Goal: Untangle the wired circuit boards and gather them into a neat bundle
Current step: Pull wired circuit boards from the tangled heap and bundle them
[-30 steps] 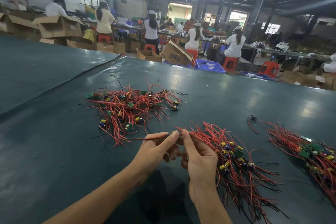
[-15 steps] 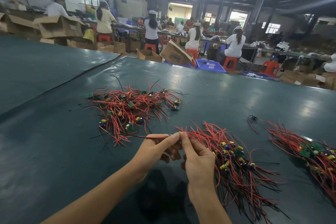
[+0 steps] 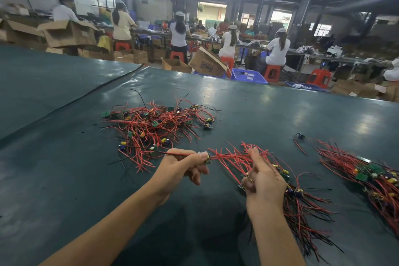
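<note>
i'd put this a little past the middle, judging from how things lie. at the right edge of the frame a combed bundle (image 3: pixel 371 179) rests on the bench (image 3: pixel 64 179), its red and black leads running roughly one way with the green boards clustered together, so that one looks done. a second bundle (image 3: pixel 302 207) is in the making at lower centre right. the right hand (image 3: pixel 263 179) has its fingers curled round the board end of it, forefinger lifted against the red leads that fan up and left, while the long tails trail toward the bottom of the frame. the left hand (image 3: pixel 183 166) pinches one small board (image 3: pixel 206 157) between thumb and forefinger, the other fingers tucked under. a red lead runs from it leftward toward the heap, and its other leads reach right into the fan at the right hand. i read this as one unit being drawn free to join the second bundle. what is left is the loose tangle (image 3: pixel 157 127) at centre left, above the left hand: many boards with yellow and blue parts, leads crossing every way, a few black ones straying out. a stray lead (image 3: pixel 300 138) lies alone on the bench, up and to the right of the right hand. the leads look thin and springy, so i expect snags.
</note>
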`<control>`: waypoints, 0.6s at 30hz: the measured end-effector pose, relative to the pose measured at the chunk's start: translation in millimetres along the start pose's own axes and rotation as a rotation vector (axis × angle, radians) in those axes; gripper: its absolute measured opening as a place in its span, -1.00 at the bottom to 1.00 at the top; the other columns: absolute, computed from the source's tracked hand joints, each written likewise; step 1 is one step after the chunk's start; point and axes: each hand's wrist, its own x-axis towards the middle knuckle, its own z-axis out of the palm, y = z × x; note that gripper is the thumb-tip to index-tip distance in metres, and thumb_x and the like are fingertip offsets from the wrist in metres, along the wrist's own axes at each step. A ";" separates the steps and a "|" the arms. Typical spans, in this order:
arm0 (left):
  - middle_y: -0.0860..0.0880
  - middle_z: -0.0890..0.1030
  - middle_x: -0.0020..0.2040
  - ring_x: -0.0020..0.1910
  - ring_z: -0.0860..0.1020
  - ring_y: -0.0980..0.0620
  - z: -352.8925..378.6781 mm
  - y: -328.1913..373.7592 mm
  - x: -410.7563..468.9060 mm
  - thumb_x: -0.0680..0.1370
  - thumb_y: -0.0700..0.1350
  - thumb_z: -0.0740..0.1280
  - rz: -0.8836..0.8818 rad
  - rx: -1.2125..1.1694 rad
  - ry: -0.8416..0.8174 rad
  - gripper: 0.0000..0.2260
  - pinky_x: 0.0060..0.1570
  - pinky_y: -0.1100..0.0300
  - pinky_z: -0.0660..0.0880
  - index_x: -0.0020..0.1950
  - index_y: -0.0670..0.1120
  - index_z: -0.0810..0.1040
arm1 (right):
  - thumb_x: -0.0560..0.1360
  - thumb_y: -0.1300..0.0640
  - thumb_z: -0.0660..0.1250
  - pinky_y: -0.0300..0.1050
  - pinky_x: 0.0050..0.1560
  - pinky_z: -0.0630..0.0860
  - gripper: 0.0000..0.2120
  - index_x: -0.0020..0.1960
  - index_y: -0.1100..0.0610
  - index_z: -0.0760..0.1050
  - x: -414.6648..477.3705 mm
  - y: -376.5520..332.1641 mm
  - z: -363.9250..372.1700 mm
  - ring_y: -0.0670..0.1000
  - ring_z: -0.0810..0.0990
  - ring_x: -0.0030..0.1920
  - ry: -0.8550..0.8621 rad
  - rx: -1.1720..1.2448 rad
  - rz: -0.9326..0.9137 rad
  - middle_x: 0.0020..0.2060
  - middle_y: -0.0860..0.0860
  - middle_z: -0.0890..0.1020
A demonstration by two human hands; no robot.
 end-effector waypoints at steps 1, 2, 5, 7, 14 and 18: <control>-0.10 0.63 -0.38 -0.54 0.49 0.04 -0.1 -1.1 -0.4 0.42 -0.03 0.40 -0.003 -0.011 0.005 -0.77 -0.40 0.23 0.42 -0.40 -0.11 0.65 | 0.47 0.21 0.47 -0.32 -0.63 0.11 -0.85 -0.26 0.11 0.57 2.4 -2.4 -2.6 -0.15 0.13 -0.63 0.002 0.025 -0.002 -0.61 -0.11 0.26; -0.11 0.63 -0.38 -0.54 0.49 0.04 0.8 -2.5 -0.7 0.42 -0.04 0.38 -0.008 -0.017 0.012 -0.77 -0.41 0.23 0.42 -0.40 -0.11 0.65 | 0.47 0.20 0.47 -0.31 -0.62 0.11 -0.82 -0.27 0.10 0.54 3.3 -3.5 -4.6 -0.15 0.12 -0.62 0.009 0.037 -0.006 -0.61 -0.12 0.24; -0.13 0.62 -0.38 -0.52 0.50 0.03 5.2 -7.3 -2.3 0.42 -0.01 0.37 -0.010 -0.008 0.056 -0.75 -0.40 0.23 0.41 -0.40 -0.10 0.65 | 0.47 0.16 0.47 -0.31 -0.61 0.14 -0.83 -0.25 0.09 0.54 0.1 -0.7 -6.1 -0.15 0.14 -0.59 0.045 0.040 -0.025 -0.59 -0.12 0.27; -0.14 0.59 -0.40 -0.47 0.51 0.03 6.1 -8.8 -2.7 0.44 0.04 0.37 -0.008 0.021 0.076 -0.72 -0.40 0.26 0.41 -0.38 -0.09 0.66 | 0.47 0.09 0.47 -0.31 -0.62 0.16 -0.85 -0.23 0.08 0.58 -4.9 3.1 -3.3 -0.15 0.16 -0.58 0.044 0.037 -0.033 -0.55 -0.13 0.33; -0.07 0.60 -0.42 -0.43 0.52 0.05 6.4 -8.6 -1.7 0.42 0.16 0.37 -0.020 0.058 0.063 -0.69 -0.39 0.30 0.42 -0.30 -0.05 0.68 | 0.40 -0.12 0.46 -0.05 -0.17 0.53 -0.73 -0.16 0.09 0.71 -39.6 32.7 15.3 0.09 0.54 -0.29 -0.324 -0.293 -0.030 -0.34 0.02 0.65; -0.08 0.60 -0.40 -0.42 0.54 0.05 5.3 -11.7 -1.7 0.48 0.09 0.40 -0.011 0.088 -0.008 -0.75 -0.38 0.27 0.43 -0.28 -0.05 0.68 | 0.51 0.04 0.40 0.00 -0.03 0.60 -0.83 -0.21 -0.02 0.73 -43.2 38.2 17.5 0.13 0.67 -0.16 -0.356 -0.321 -0.054 -0.24 0.03 0.74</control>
